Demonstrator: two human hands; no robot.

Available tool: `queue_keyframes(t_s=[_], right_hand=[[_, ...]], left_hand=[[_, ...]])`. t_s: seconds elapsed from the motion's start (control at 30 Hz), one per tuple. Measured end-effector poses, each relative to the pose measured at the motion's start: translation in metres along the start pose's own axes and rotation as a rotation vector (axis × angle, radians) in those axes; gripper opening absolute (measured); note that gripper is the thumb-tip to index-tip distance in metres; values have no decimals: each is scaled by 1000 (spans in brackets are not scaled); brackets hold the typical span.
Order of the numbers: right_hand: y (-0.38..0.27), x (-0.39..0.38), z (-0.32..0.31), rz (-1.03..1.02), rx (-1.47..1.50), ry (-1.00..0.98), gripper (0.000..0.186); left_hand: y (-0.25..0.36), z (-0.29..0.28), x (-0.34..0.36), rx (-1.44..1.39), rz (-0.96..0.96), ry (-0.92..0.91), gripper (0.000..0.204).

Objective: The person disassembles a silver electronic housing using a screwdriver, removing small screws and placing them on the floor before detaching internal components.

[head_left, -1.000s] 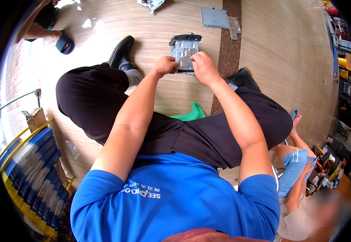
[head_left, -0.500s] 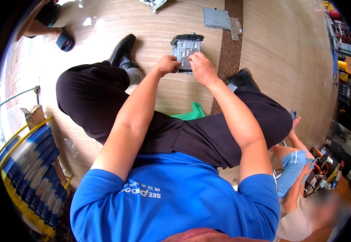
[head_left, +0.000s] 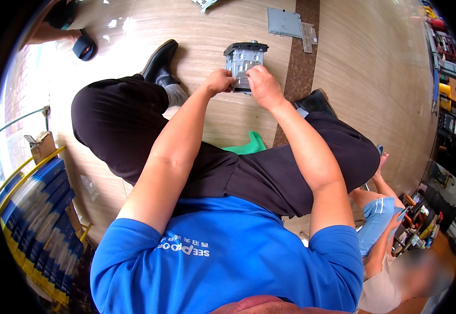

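Note:
A silver metal electronic unit (head_left: 242, 57) with a black front at its far end sits on the floor between my boots. My left hand (head_left: 218, 81) has its fingers closed on the unit's near left side. My right hand (head_left: 264, 86) is pinched over the unit's near right part, at a greyish plate on its top; whatever is between those fingertips is too small to make out. Just beyond, to the right, lie a flat grey metal panel (head_left: 283, 22) and a narrow perforated strip (head_left: 307, 37).
A green object (head_left: 246, 145) lies under my legs. Another metal piece (head_left: 203, 4) is at the top edge. Yellow racks with blue packs (head_left: 37, 220) stand lower left. Tools and goods (head_left: 442, 78) line the right. A person (head_left: 374, 220) sits lower right; another's sandalled foot (head_left: 84, 47) is upper left.
The unit and both my hands appear slightly higher and further right in the view, as do the floor items around them. My fingers stay on the unit, with little other change.

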State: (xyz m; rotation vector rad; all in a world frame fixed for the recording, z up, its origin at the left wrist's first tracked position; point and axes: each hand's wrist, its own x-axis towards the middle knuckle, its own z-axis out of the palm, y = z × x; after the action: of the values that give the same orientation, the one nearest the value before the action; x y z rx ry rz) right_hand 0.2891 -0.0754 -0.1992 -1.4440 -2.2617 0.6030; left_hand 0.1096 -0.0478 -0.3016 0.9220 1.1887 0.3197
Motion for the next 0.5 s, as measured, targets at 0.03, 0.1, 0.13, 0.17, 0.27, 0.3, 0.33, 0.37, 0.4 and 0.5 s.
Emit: queue_keyframes(t_s=[0.03,0.1,0.13,0.17,0.27,0.3,0.33,0.37,0.4,0.5], right_hand=[[0,0,0,1,0,-2,10],[-1,0,1,-13,-33,-19,8],[-1,0,1,-13,-32,-20,8],[-2,0,0,-28,-38,-47,8],[-5,0,-3,-62,-70,-91,9],[-6,0,-4,-79,-95,-108,10],[-6,0,-5,-78,-94,-107,10],[-7,-1,-6,-95,-91,-111,10],[-8,-1,-7,-112,-88,-114,10],[-7,1,-8,-150,-68,-134,11]], left_hand=[[0,0,1,-1,-1,0,19],[-2,-1,2,-4,1,1,19],[-3,-2,3,-5,-1,2,19],[-3,-2,3,-1,-1,0,19],[-3,-2,3,4,1,-1,19],[-2,-2,3,4,4,-1,19],[-2,-1,2,6,3,-2,19],[-2,-1,2,-13,2,-7,19],[-3,-1,2,-33,1,-13,19],[-1,0,1,-23,-2,4,19]])
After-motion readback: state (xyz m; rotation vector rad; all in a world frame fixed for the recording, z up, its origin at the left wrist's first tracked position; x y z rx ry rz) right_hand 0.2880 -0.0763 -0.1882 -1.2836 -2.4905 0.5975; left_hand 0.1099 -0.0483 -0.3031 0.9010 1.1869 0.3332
